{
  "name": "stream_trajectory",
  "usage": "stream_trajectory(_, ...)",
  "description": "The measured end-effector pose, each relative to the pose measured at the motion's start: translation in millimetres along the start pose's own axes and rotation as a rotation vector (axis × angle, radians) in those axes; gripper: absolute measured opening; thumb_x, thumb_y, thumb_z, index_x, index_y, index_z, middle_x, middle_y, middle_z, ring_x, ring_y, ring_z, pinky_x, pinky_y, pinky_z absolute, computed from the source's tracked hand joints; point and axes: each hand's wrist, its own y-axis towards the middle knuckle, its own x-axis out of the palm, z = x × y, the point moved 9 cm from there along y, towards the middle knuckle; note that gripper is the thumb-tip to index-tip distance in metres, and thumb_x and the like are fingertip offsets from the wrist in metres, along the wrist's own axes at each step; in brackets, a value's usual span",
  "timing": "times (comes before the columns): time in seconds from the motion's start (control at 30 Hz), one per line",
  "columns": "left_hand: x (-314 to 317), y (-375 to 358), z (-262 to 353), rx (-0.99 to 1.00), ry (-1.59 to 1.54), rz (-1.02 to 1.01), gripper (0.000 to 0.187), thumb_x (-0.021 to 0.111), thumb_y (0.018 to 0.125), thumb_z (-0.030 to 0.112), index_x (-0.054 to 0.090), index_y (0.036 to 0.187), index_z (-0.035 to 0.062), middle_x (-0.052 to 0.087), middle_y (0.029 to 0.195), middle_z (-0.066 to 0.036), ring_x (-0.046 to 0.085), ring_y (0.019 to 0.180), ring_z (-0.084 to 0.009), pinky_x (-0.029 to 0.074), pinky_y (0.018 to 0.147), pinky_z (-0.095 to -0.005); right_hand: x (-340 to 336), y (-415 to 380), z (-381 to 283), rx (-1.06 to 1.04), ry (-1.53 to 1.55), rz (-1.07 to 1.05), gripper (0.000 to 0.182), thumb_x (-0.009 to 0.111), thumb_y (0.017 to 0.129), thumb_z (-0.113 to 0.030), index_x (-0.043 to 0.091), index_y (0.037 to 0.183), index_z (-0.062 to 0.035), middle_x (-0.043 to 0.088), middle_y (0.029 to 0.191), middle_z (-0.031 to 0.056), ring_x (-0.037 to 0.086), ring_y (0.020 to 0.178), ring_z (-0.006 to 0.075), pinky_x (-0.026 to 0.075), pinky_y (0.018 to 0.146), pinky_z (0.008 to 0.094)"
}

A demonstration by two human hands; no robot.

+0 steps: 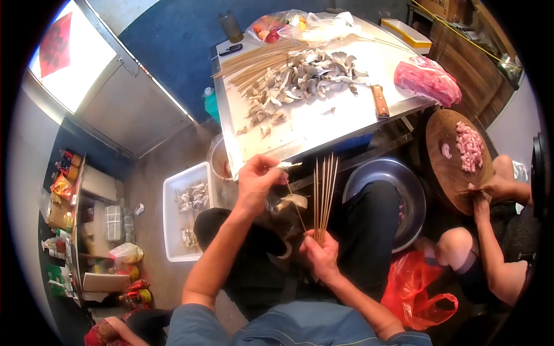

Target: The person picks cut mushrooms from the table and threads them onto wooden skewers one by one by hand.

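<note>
My left hand [257, 181] is closed in a pinch on a pale oyster mushroom piece [287, 165] at the tip of a skewer. Lower on that same skewer sits another mushroom piece [292, 201]. My right hand [322, 254] is closed around the skewer's lower end and a fanned bundle of bamboo skewers [325, 193] pointing up. Past my hands, a heap of torn grey oyster mushrooms [314, 75] lies on the white table [323, 130]. More bamboo skewers [259, 59] lie behind the heap. To my left, a white tub [172, 225] holds several mushroom-loaded skewers.
A wooden-handled knife [380, 101] and a slab of raw meat [427, 79] lie at the table's right. Another person's hands [485, 190] are at a round chopping board [447, 184] with diced meat. A metal basin [415, 202] and red plastic bag [412, 288] are beside my leg.
</note>
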Motion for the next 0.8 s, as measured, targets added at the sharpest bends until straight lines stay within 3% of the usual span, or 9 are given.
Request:
stream_trajectory(0.2, -3.2, -0.3, -0.8, 0.052, 0.045, -0.020, 0.012, 0.063, 0.083, -0.003, 0.059, 0.094, -0.0004, 0.065, 0.083, -0.009, 0.064, 0.075, -0.0150, 0.054, 0.070, -0.0264, 2.0, 0.5, -1.9, -0.023, -0.014, -0.006, 0.012, 0.056, 0.092, -0.010, 0.056, 0.102, -0.0039, 0.059, 0.072, 0.0006, 0.047, 0.056, 0.0038, 0.036, 0.050, 0.0178)
stream_trajectory(0.4, 0.9, -0.5, 5.6, 0.224, 0.285, -0.096, 0.009, 0.059, 0.084, -0.004, 0.061, 0.092, -0.0007, 0.063, 0.093, -0.006, 0.060, 0.082, -0.0107, 0.050, 0.075, -0.0229, -0.1, 2.0, 0.4, -0.030, 0.008, 0.009, 0.012, 0.059, 0.091, -0.013, 0.056, 0.099, -0.0049, 0.061, 0.071, 0.0032, 0.044, 0.051, 0.0033, 0.033, 0.046, 0.0168)
stream_trajectory(0.5, 3.7, -2.8, 5.5, 0.236, 0.305, -0.128, 0.010, 0.061, 0.080, -0.004, 0.062, 0.089, -0.0006, 0.062, 0.090, -0.001, 0.056, 0.081, -0.0064, 0.046, 0.072, -0.0201, -1.5, 1.6, 1.7, -0.021, 0.015, 0.006, 0.011, 0.059, 0.091, -0.012, 0.056, 0.099, -0.0051, 0.061, 0.071, 0.0034, 0.044, 0.050, 0.0036, 0.033, 0.045, 0.0169)
stream_trajectory(0.57, 15.3, -8.6, 3.6, 0.145, 0.413, -0.277, 0.011, 0.060, 0.079, 0.001, 0.064, 0.090, -0.0014, 0.063, 0.091, -0.002, 0.057, 0.081, -0.0076, 0.046, 0.073, -0.0206, -2.8, 0.5, 4.3, 0.011, 0.013, 0.009, 0.013, 0.058, 0.091, -0.012, 0.056, 0.102, -0.0042, 0.060, 0.072, 0.0012, 0.047, 0.056, 0.0043, 0.035, 0.050, 0.0178)
stream_trajectory(0.6, 21.7, -15.3, -6.2, -0.038, 0.399, -0.404, 0.015, 0.060, 0.079, 0.004, 0.065, 0.092, -0.0015, 0.063, 0.092, -0.002, 0.057, 0.081, -0.0083, 0.046, 0.073, -0.0216, -2.6, 0.9, 5.1, 0.010, 0.015, 0.007, 0.013, 0.058, 0.091, -0.012, 0.056, 0.102, -0.0042, 0.060, 0.072, 0.0012, 0.047, 0.056, 0.0043, 0.035, 0.050, 0.0178)
stream_trajectory(0.7, 34.3, -23.5, -1.5, -0.131, 0.428, -0.491, 0.016, 0.060, 0.080, 0.002, 0.066, 0.095, -0.0010, 0.064, 0.096, -0.003, 0.057, 0.084, -0.0074, 0.045, 0.073, -0.0214, -8.2, 4.2, 6.4, 0.007, 0.084, 0.069, 0.012, 0.059, 0.090, -0.010, 0.057, 0.100, -0.0045, 0.061, 0.071, 0.0043, 0.044, 0.049, 0.0039, 0.032, 0.044, 0.0170)
stream_trajectory(0.73, 31.2, -17.2, 1.7, -0.128, 0.431, -0.492, 0.016, 0.060, 0.080, 0.002, 0.066, 0.095, -0.0010, 0.064, 0.096, -0.003, 0.057, 0.084, -0.0074, 0.045, 0.073, -0.0214, -8.7, 5.5, 5.3, 0.001, 0.085, 0.070, 0.012, 0.059, 0.090, -0.010, 0.057, 0.100, -0.0043, 0.061, 0.071, 0.0045, 0.044, 0.049, 0.0039, 0.031, 0.044, 0.0171)
stream_trajectory(0.8, 12.0, 10.1, 22.9, 0.056, 0.583, -0.305, 0.019, 0.058, 0.081, 0.002, 0.067, 0.097, 0.0005, 0.065, 0.096, -0.004, 0.057, 0.079, -0.0070, 0.046, 0.070, -0.0228, -9.6, 7.1, 4.5, -0.005, 0.084, 0.072, 0.012, 0.060, 0.089, -0.010, 0.057, 0.100, -0.0041, 0.061, 0.071, 0.0047, 0.043, 0.049, 0.0040, 0.031, 0.044, 0.0171)
